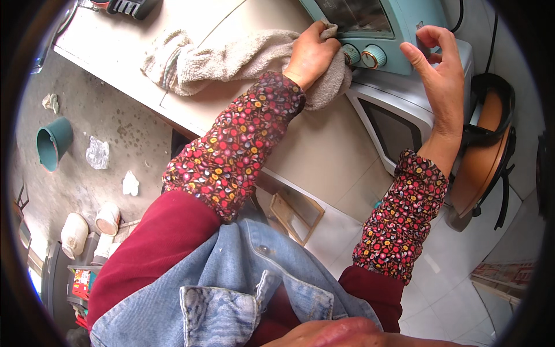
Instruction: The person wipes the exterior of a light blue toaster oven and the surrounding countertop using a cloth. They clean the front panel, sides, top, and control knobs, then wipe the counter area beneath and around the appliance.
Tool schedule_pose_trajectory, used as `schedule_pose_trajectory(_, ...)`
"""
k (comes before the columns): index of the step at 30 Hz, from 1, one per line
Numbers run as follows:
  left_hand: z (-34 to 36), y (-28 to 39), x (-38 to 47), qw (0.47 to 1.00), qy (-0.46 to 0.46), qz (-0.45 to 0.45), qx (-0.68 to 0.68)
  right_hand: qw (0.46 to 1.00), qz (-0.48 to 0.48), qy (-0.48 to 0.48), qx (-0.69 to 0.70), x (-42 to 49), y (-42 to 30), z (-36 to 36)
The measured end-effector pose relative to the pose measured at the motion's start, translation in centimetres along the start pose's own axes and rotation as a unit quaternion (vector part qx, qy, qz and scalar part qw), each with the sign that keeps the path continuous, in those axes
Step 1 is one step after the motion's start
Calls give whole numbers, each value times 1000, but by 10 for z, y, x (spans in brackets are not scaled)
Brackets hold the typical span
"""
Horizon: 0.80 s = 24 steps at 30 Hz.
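Note:
My left hand (313, 54) is closed on a beige terry towel (236, 56), bunched at the front of a light-blue toaster oven (390, 37). The towel trails leftward over the tiled counter. Right beside that hand are the oven's two ribbed control knobs (373, 57). My right hand (444, 78) is raised at the oven's right side, thumb and fingers apart, holding nothing visible. Whether its fingertips touch the side panel I cannot tell. Beneath the toaster oven stands a silver microwave oven (392, 126) with a dark door window.
An orange-brown pan (479, 173) with black fittings leans right of the microwave. The counter's front edge (125, 93) runs diagonally. On the concrete floor lie a green bucket (55, 143), clear plastic (98, 152) and white jugs (74, 234). A wooden frame (318, 212) stands under the counter.

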<state>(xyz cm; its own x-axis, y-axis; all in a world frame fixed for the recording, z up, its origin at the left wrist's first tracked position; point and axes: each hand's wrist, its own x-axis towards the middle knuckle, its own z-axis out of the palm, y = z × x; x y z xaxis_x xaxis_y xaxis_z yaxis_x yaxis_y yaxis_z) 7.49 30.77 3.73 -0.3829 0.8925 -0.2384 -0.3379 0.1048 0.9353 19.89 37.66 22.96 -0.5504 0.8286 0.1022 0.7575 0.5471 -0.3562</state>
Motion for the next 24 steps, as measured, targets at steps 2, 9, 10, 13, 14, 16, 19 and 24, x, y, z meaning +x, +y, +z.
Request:
schedule_pose_trajectory(2,0,-8,-11,996,-30,30,85,1000,0,3,2,0,-1,1)
schedule_pose_trajectory(9,-11,-17,-55,977,-174,10,122,1000,6,4,13,0,-1,0)
schedule_pose_trajectory(10,-12,-19,-60,991,-118,-4,64,1000,5,6,9,0,0,0)
schedule_pose_trajectory(13,-21,-19,-59,982,-101,-110,-116,1000,25,-10,11,1,7,-3)
schedule_pose_trajectory(14,-23,-17,-53,976,-107,-129,-138,1000,27,-10,6,0,8,-3)
schedule_pose_trajectory(16,-18,7,-49,959,-101,-156,-216,1000,28,-12,-4,2,8,-3)
schedule_pose_trajectory(19,-9,-4,-50,954,-113,-74,-267,999,30,-12,-1,1,10,-3)
schedule_pose_trajectory(24,-5,-10,-58,940,-81,-40,-330,999,39,-9,-22,1,5,-4)
